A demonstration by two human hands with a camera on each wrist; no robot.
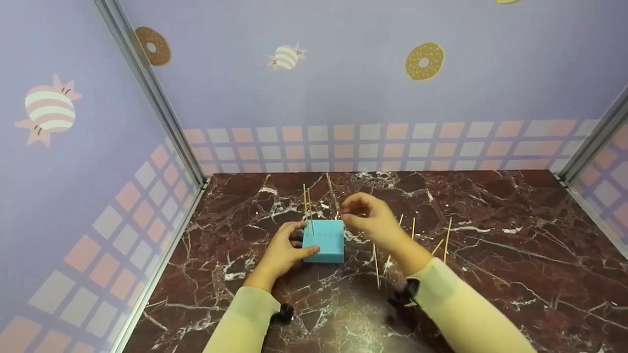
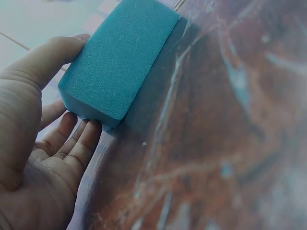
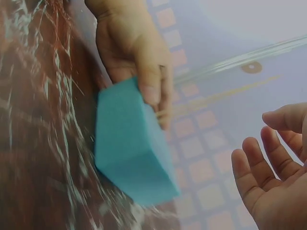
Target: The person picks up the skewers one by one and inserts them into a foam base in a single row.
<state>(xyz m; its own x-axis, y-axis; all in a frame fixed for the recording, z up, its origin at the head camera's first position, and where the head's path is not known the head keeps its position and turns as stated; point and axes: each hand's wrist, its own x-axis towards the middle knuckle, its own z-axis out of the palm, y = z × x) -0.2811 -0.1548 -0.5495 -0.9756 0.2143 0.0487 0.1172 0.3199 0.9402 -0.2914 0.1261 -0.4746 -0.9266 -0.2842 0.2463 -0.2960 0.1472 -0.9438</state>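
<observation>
A light blue foam block point(image 1: 324, 245) with a row of small holes rests on the marble-patterned table. Two thin wooden sticks point(image 1: 305, 201) stand up from the left part of its top. My left hand point(image 1: 284, 247) grips the block by its left side, thumb over the near edge; the left wrist view shows the fingers point(image 2: 86, 139) against the block's end. To the right of the block and a little above it hovers my right hand point(image 1: 375, 220). Its fingers point(image 3: 254, 158) are loosely bent, and nothing shows between them in the right wrist view.
Several loose wooden sticks point(image 1: 447, 240) lie on the table point(image 1: 510, 274) to the right, partly behind my right forearm. Printed wall panels point(image 1: 353, 88) with metal corner posts point(image 1: 157, 93) enclose the table at the back and sides.
</observation>
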